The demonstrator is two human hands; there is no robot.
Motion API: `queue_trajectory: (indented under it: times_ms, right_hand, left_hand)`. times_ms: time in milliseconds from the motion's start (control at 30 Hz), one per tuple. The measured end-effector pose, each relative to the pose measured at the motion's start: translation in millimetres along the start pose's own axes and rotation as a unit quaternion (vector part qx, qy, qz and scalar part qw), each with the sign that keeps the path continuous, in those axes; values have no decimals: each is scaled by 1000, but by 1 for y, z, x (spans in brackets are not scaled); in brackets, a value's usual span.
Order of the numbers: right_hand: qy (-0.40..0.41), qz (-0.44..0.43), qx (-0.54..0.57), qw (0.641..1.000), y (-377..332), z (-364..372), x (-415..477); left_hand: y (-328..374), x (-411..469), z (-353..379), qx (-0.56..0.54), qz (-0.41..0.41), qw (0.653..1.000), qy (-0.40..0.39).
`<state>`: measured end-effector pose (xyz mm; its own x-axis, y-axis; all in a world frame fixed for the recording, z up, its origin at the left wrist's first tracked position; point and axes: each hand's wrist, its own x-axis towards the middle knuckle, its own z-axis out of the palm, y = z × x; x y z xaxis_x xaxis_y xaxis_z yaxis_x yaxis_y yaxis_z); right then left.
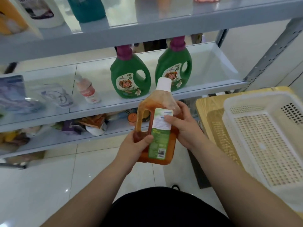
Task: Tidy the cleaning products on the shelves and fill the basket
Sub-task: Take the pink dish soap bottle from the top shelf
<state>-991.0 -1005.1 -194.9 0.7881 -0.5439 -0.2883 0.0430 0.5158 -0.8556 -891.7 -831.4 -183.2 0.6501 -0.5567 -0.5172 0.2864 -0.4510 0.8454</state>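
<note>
1. While both bare forearms reach forward over dark clothing at the bottom edge of the view, the left hand [132, 145] grips the lower left corner of an orange bottle [147, 104], its thumb pressed on the front just below the handle loop.
2. The right hand [185, 128] clasps the bottle's right side, with the thumb lying across the label [159, 136] and the fingers wrapped behind.
3. Held between the two hands, the bottle hangs in the air above the tiled floor [49, 185], nearly upright with its white cap [163, 84] leaning slightly right. It is in front of the shelves and left of the basket.
4. At the right, a white perforated basket [246, 102] sits on a wooden table [208, 108]; nothing shows inside it.
5. On the bottom shelf [65, 140], behind the hands, lies a jumble of packets and small tubs, too blurred to name.
6. On the middle shelf [205, 90], two green bottles [129, 77] [173, 68] with purple caps stand side by side just beyond the orange bottle.
7. Further left on that shelf, a small pink bottle [87, 90] leans, and what seem to be two soft pouches [57, 95] [14, 94] lie near it.
8. On the top shelf stand a teal bottle [86, 9], a white container [42, 12] and an orange pack [9, 17], all cut off by the frame.
</note>
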Motion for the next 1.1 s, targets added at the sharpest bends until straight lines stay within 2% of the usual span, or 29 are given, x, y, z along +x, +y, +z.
queue_trajectory:
  times_ms: [100,200,267,333,400,500,633,733,867,933,1000,1100]
  right_hand:
    - [-35,35,69,996,-18,-17,7]
    - [-110,69,114,985,-21,-30,18]
    - [-147,117,138,972,-16,-33,22]
    - [-136,157,165,964,-3,-42,26]
    - [-105,168,159,967,6,-49,24]
    - [-64,202,135,968,15,-54,25]
    - [-27,236,45,970,15,-48,32]
    - [-1,214,8,977,12,-44,39]
    - [22,172,-11,985,3,-41,40]
    - [36,140,-18,989,-5,-39,35]
    - [40,101,-22,994,-11,-36,33]
    - [36,22,-106,993,-24,-18,28]
  left_hand:
    - [-2,-5,23,-54,-27,998,-20]
    - [1,-19,55,-155,-129,978,-61]
    - [1,-26,72,-222,-201,948,-107]
    - [-3,-27,80,-284,-261,909,-157]
    - [-5,-26,83,-332,-303,877,-172]
    - [-2,-28,87,-356,-340,852,-178]
    - [-5,-24,86,-328,-311,869,-203]
    - [-6,-20,83,-336,-262,883,-196]
    - [-6,-6,64,-388,-156,886,-198]
    - [-3,-1,48,-398,-135,883,-208]
    - [-5,3,30,-340,-107,912,-202]
    - [2,11,5,-127,-38,978,-163]
